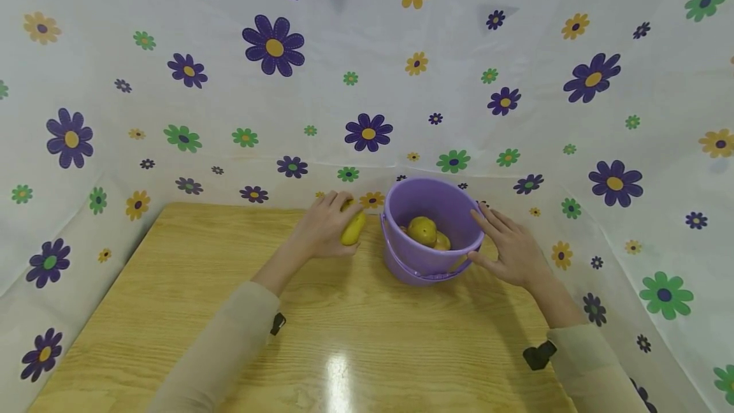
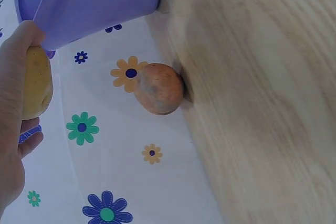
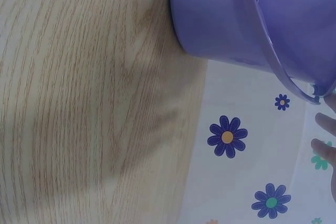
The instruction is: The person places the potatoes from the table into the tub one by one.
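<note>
My left hand (image 1: 327,226) grips a yellow potato (image 1: 353,228), held just left of the bucket's rim. In the left wrist view the same potato (image 2: 38,83) sits between thumb and fingers. The purple bucket (image 1: 410,261) stands upright near the table's back edge, its handle hanging down on the near side. Inside it lie several roundish yellow-brown potatoes (image 1: 422,231). At the bucket's right side is my right hand (image 1: 509,246), its fingers spread and fairly straight, the tips at the rim.
A reddish-brown round vegetable (image 2: 159,88), perhaps a potato, lies by the back edge of the wooden table (image 1: 344,324); in the head view the left hand seems to hide it. White flower-patterned cloth (image 1: 321,94) rises behind and at both sides.
</note>
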Motion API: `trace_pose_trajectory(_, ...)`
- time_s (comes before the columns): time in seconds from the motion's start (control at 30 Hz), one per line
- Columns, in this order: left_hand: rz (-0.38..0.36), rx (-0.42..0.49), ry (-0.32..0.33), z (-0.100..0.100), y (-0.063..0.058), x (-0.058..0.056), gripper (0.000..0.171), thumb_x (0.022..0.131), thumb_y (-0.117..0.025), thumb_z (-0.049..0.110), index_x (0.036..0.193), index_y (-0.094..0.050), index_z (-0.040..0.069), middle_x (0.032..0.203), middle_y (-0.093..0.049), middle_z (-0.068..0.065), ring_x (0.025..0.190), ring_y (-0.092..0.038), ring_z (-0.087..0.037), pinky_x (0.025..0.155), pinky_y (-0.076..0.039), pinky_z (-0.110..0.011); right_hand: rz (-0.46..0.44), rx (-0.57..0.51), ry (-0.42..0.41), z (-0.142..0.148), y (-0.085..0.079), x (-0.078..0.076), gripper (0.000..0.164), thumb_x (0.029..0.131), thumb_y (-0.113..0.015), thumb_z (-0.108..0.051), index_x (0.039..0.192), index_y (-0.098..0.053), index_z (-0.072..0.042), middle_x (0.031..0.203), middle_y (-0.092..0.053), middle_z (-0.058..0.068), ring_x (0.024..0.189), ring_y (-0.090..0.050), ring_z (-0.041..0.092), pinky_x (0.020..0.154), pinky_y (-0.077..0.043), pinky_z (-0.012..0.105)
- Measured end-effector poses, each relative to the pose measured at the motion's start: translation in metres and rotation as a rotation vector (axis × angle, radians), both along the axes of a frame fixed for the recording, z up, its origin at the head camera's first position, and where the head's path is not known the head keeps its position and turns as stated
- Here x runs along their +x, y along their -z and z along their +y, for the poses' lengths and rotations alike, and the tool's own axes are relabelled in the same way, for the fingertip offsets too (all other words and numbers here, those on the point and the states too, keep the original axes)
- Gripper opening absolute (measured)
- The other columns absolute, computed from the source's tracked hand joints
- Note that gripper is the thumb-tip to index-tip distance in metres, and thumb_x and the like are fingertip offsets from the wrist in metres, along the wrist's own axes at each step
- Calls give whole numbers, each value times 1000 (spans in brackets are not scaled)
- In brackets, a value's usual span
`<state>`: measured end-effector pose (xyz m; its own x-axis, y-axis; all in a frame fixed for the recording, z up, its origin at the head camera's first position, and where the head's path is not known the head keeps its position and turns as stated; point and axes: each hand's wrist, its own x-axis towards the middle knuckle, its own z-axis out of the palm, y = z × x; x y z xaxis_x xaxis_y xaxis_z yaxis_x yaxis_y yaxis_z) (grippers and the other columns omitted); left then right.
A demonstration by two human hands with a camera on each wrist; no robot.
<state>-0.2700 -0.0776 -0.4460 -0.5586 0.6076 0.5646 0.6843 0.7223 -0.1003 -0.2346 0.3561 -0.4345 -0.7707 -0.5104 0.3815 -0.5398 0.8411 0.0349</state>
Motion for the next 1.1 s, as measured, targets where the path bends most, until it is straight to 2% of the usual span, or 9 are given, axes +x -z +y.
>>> trace_pose_trajectory(0.13, -1, 5, 6, 6, -9, -2, 74, 74, -83, 51, 135, -64, 14, 126, -64, -15, 106, -63, -31, 92, -61, -44, 6, 0, -1, 0, 0, 0, 87, 93, -65, -63, 162, -43, -14, 167, -43, 19, 144, -50, 49, 105, -49, 71)
trace_pose_trajectory(0.43, 26, -5, 47, 24, -33, -1, 76, 76, -82, 52, 138, -64, 13, 130, -65, -16, 117, -65, -33, 104, -59, -49, -7, -5, 1, 0, -1, -1, 86, 93, -65, -61, 162, -43, -13, 168, -41, 18, 144, -50, 49, 106, -48, 71)
trace_pose_trajectory(0.6, 51, -8, 55, 34, -39, -1, 78, 76, -82, 57, 138, -64, 13, 130, -66, -16, 115, -67, -32, 102, -59, -46, -12, 3, 8, -1, -1, 0, 87, 94, -65, -62, 162, -42, -14, 168, -41, 17, 144, -50, 49, 105, -48, 71)
trace_pose_trajectory(0.83, 31, -2, 70, 49, -49, -2, 77, 78, -80, 57, 139, -63, 13, 132, -64, -15, 115, -64, -30, 107, -57, -45, -25, 5, 18, -1, -2, 1, 86, 93, -67, -59, 162, -42, -13, 168, -40, 18, 145, -48, 48, 107, -48, 72)
trace_pose_trajectory(1.1, 26, -25, 69, 63, -53, -4, 76, 79, -76, 60, 140, -61, 16, 134, -63, -14, 121, -63, -29, 107, -56, -44, -15, 8, 2, -1, -3, 0, 87, 93, -66, -61, 162, -43, -12, 167, -41, 19, 144, -50, 48, 107, -49, 70)
